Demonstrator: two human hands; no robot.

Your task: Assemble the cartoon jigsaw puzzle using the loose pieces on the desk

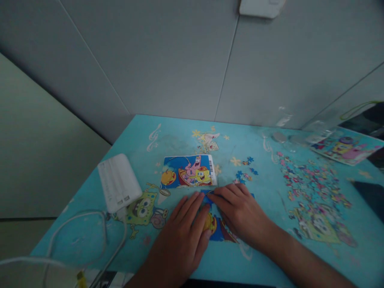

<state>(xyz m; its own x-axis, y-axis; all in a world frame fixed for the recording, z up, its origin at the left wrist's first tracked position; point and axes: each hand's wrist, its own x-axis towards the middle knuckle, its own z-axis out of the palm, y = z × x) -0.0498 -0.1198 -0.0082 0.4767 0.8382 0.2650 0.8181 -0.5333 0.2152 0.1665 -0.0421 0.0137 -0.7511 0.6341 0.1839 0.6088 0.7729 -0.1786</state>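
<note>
A partly assembled jigsaw puzzle (221, 233) lies near the table's front, blue with a yellow burger and a brown boat. My left hand (187, 228) rests flat along its left side, fingers stretched out and touching it. At the puzzle's top edge, the fingertips of my right hand (237, 208) are pressed together on a blue puzzle piece (207, 196); the hand covers much of the puzzle's right part. Just beyond both hands lies the picture card (189, 172), showing a cartoon sponge and starfish in a boat.
Several loose blue pieces (240, 176) lie right of the card. Farther right spreads a large heap of mixed pieces (315, 180), with another picture card (348, 147) behind it. A white power bank (119, 182) with a cable (81, 214) sits at left. A wall (180, 60) borders the table.
</note>
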